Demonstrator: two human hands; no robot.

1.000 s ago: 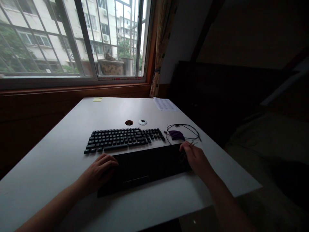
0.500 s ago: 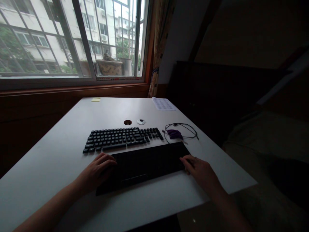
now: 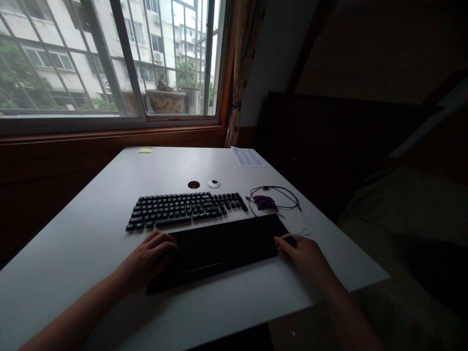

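Note:
A black keyboard base (image 3: 223,246), dark and bare of visible keys, lies at a slant on the white table. My left hand (image 3: 155,251) grips its left end with curled fingers. Over the right end, my right hand (image 3: 298,251) is closed in a pinch around a keycap puller (image 3: 291,240), whose thin curved wires stick out behind the knuckles. Just beyond the base, black keycaps (image 3: 179,209) are laid out in keyboard rows. The exact contact of the right fingertips with the base is too dark to make out.
A looped black cable (image 3: 283,187) and a purple cloth-like item (image 3: 265,203) lie behind the base's right end. A round hole (image 3: 193,185) and a white cover (image 3: 214,184) sit farther back. Printed paper (image 3: 248,157) and yellow notes (image 3: 145,150) lie near the far edge.
My right hand has shifted slightly and turned, so the puller's dark handle and wires now show. My left hand and the keyboard base have stayed nearly in place.

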